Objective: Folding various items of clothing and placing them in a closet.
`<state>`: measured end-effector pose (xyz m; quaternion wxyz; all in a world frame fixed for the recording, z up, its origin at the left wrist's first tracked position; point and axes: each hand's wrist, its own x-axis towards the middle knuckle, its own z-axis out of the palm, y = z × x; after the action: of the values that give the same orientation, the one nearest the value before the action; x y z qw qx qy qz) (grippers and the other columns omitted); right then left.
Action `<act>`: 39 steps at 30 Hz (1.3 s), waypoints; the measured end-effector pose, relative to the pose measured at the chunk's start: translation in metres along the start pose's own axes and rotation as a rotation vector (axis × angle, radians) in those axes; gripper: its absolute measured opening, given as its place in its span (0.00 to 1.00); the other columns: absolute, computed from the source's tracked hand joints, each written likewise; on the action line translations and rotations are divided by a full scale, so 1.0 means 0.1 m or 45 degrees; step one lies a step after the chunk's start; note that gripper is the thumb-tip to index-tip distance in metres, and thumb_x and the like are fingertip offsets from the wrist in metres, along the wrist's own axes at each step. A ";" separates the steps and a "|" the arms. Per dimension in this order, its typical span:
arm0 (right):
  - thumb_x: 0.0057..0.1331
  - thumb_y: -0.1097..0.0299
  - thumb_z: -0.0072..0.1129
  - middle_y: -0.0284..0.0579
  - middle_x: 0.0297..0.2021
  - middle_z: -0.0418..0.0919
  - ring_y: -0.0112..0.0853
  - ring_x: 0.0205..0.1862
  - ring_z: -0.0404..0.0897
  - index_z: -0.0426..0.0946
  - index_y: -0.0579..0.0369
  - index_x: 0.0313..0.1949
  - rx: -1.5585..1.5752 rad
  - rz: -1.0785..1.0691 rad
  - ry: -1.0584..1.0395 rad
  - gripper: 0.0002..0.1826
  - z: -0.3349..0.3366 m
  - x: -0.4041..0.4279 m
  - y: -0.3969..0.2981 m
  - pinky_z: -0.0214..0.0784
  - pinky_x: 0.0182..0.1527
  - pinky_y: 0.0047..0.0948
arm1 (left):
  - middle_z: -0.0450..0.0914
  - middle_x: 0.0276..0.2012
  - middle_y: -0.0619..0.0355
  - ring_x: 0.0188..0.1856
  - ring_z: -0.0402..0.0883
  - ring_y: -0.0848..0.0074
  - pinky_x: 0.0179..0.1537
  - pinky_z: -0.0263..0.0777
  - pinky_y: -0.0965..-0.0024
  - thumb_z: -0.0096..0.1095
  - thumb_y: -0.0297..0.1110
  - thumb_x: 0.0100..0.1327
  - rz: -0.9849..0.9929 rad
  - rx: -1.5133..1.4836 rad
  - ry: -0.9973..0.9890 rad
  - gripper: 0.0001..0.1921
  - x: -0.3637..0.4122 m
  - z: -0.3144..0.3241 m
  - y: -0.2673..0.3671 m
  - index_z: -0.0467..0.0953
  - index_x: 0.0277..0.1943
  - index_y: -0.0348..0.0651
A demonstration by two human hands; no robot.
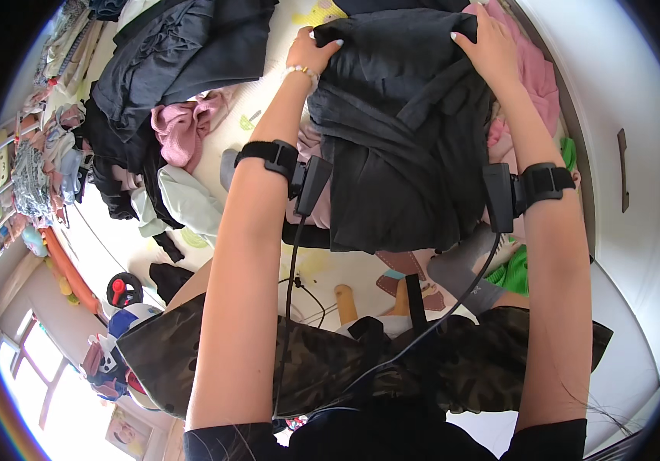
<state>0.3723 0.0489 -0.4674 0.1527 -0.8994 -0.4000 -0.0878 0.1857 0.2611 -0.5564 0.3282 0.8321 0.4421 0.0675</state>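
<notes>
A black cloth garment (pixel 404 144) lies spread in front of me, with creases and a loose strip across its middle. My left hand (pixel 311 52) pinches its far left corner between thumb and fingers. At the far right corner, my right hand (pixel 490 49) grips the same garment, thumb on top. Pink clothing (pixel 528 75) lies partly under and beside my right hand. Pale pink fabric (pixel 309 144) shows along the garment's left edge. Both forearms carry black straps with small wired devices.
Dark clothes (pixel 191 63) are heaped at the far left, beside a pink knit piece (pixel 188 127) and a pale green cloth (pixel 188 196). A green garment (pixel 511 271) lies at right by my grey-socked foot (pixel 468 265). A white cabinet (pixel 623 115) borders the patterned mat (pixel 347 265).
</notes>
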 end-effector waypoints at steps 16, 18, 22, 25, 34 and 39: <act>0.51 0.73 0.55 0.46 0.33 0.75 0.41 0.39 0.73 0.73 0.57 0.37 0.498 -0.186 -0.056 0.11 -1.05 -0.31 0.04 0.61 0.46 0.34 | 0.76 0.28 0.64 0.29 0.71 0.86 0.32 0.66 0.81 0.58 0.26 0.55 0.537 -0.509 -0.147 0.09 -0.50 -1.48 0.27 0.74 0.41 0.40; 0.48 0.76 0.55 0.37 0.33 0.75 0.37 0.41 0.73 0.74 0.49 0.37 0.564 -0.248 -0.093 0.15 -1.26 -0.56 -0.03 0.57 0.50 0.34 | 0.74 0.28 0.66 0.28 0.68 0.89 0.33 0.64 0.83 0.57 0.22 0.54 0.546 -0.400 -0.284 0.09 -0.86 -1.78 0.35 0.73 0.40 0.39; 0.41 0.78 0.59 0.36 0.32 0.74 0.35 0.39 0.73 0.73 0.48 0.37 0.380 -0.496 -0.255 0.20 -1.83 -1.26 0.01 0.58 0.49 0.35 | 0.78 0.36 0.57 0.36 0.76 0.73 0.40 0.68 0.74 0.56 0.20 0.49 0.739 -0.076 -0.495 0.13 -1.75 -1.97 0.49 0.74 0.40 0.41; 0.37 0.77 0.63 0.35 0.30 0.71 0.33 0.39 0.73 0.71 0.47 0.35 0.344 -0.571 -0.643 0.22 -1.94 -1.85 0.00 0.58 0.49 0.34 | 0.75 0.32 0.60 0.39 0.74 0.66 0.41 0.69 0.67 0.58 0.21 0.45 1.057 0.090 -0.864 0.14 -2.26 -1.89 0.35 0.74 0.37 0.46; 0.46 0.66 0.64 0.36 0.34 0.71 0.33 0.43 0.70 0.71 0.48 0.39 0.220 -0.587 -0.879 0.18 -1.65 -2.20 -0.19 0.61 0.46 0.33 | 0.77 0.38 0.58 0.43 0.75 0.66 0.43 0.70 0.65 0.56 0.30 0.52 1.048 0.521 -1.086 0.11 -2.70 -0.99 0.15 0.74 0.41 0.47; 0.49 0.62 0.64 0.41 0.45 0.73 0.35 0.52 0.68 0.68 0.52 0.46 0.304 -0.423 -0.441 0.25 -0.83 -1.50 -0.33 0.61 0.53 0.34 | 0.76 0.45 0.56 0.50 0.72 0.63 0.51 0.65 0.62 0.60 0.31 0.52 0.783 0.348 -0.399 0.19 -2.04 -0.52 0.05 0.69 0.49 0.47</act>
<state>0.2448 -0.0632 -0.4250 0.1706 -0.7987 -0.5697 0.0914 0.0459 0.1253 -0.4765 0.2423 0.9623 0.1207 -0.0250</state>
